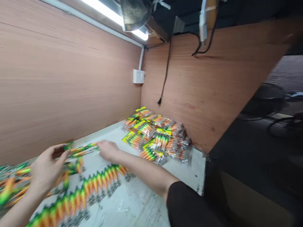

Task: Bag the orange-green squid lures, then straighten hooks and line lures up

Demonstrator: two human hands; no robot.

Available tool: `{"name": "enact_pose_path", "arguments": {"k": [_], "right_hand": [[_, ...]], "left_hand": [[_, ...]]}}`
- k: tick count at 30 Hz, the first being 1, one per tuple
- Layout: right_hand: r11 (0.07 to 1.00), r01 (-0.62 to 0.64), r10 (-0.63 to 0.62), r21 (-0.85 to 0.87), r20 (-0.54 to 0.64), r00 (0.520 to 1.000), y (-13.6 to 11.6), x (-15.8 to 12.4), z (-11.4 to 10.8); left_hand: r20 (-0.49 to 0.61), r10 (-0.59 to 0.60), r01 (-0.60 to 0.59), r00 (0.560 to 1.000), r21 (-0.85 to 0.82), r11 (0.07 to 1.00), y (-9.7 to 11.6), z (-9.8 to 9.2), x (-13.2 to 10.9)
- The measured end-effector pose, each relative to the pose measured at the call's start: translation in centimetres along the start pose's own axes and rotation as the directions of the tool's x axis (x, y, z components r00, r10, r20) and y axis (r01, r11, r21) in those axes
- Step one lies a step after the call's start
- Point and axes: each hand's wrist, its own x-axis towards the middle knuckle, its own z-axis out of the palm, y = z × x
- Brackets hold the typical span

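My left hand [48,165] is at the left over a loose pile of green, yellow and orange lures [22,179], its thumb and fingers curled round a small green piece. My right hand [107,150] reaches across the table, fingers closed at the right end of some lures [86,148] that stretch between the hands; blur hides the exact grip. Below both hands a long slanting row of lures [71,201] lies side by side, with metal hooks along its lower side.
Clear packets of lures with yellow cards [163,140] are heaped in the table's far corner. Wooden panels [71,78] wall the white table [142,195]. A cable with a plug [159,101] hangs above the packets. A tube light [106,11] is overhead.
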Motion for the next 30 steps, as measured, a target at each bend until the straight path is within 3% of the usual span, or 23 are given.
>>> {"name": "enact_pose_path", "arguments": {"k": [1,2,4,6,8,10,12,16,20,30], "right_hand": [[0.995,-0.043,0.046,0.091,-0.035,0.998,-0.1,-0.5,-0.4],[0.979,-0.064,0.077,0.194,-0.06,0.995,-0.4,-1.1,-0.8],[0.908,-0.077,0.112,0.412,-0.061,0.992,-1.0,-2.8,-1.6],[0.786,-0.079,0.099,0.613,0.002,0.995,-1.8,-5.1,-2.1],[0.642,-0.104,0.054,0.759,0.091,0.994,-2.8,-7.7,-2.6],[0.52,-0.146,0.006,0.841,0.167,0.986,-4.0,-10.3,-2.9],[0.367,-0.223,-0.022,0.903,0.248,0.968,-5.3,-12.5,-2.9],[0.078,-0.372,-0.047,0.925,0.376,0.926,-7.6,-15.2,-2.3],[0.042,-0.4,-0.107,0.916,0.402,0.909,-9.0,-16.3,-1.6],[0.111,-0.399,-0.118,0.91,0.41,0.904,-10.0,-17.7,-1.2]], "left_hand": [[-0.032,-0.074,0.069,0.997,-0.133,0.989,1.0,-0.9,-0.9],[0.035,-0.128,0.132,0.991,-0.242,0.961,1.9,-1.7,-1.8],[0.094,-0.178,0.198,0.98,-0.286,0.938,3.3,-3.3,-4.0],[0.264,-0.289,0.39,0.92,-0.554,0.735,4.3,-4.8,-6.5],[0.414,-0.333,0.531,0.847,-0.662,0.529,5.0,-6.2,-9.3],[0.514,-0.358,0.624,0.78,-0.679,0.386,5.6,-7.5,-11.9],[0.578,-0.363,0.68,0.731,-0.666,0.308,6.0,-8.6,-14.1],[0.642,-0.306,0.71,0.703,-0.648,0.274,6.2,-10.2,-17.2],[0.658,-0.255,0.706,0.708,-0.653,0.276,6.2,-11.0,-18.7],[0.64,-0.248,0.686,0.727,-0.664,0.297,6.4,-11.4,-20.2]]}}
